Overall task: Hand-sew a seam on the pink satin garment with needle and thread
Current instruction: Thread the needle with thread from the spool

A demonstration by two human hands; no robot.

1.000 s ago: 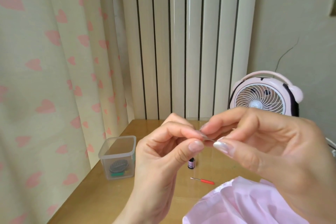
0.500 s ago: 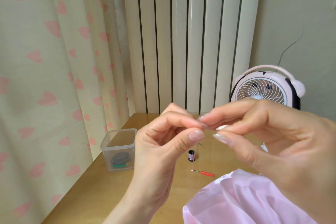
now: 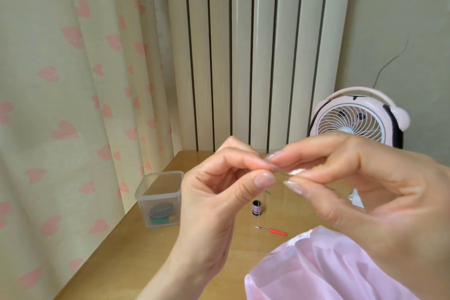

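The left hand (image 3: 214, 202) pinches thread (image 3: 260, 220), the right hand (image 3: 365, 190) the needle (image 3: 282, 173): threading, apparently. The pink satin garment (image 3: 328, 268) at five o'clock awaits stitching.

Left hand (image 3: 216, 204) pinched thread (image 3: 260, 221), right hand (image 3: 365, 190) pinched needle (image 3: 283, 173), fingertips meeting above table (image 3: 151, 263). Spool (image 3: 257, 207) stood upright, with red seam ripper (image 3: 271, 230) near it. Clear box (image 3: 159, 200) sat left by curtain (image 3: 60, 105). Pink garment (image 3: 316, 273) lay bottom right, fan (image 3: 353, 124) behind.
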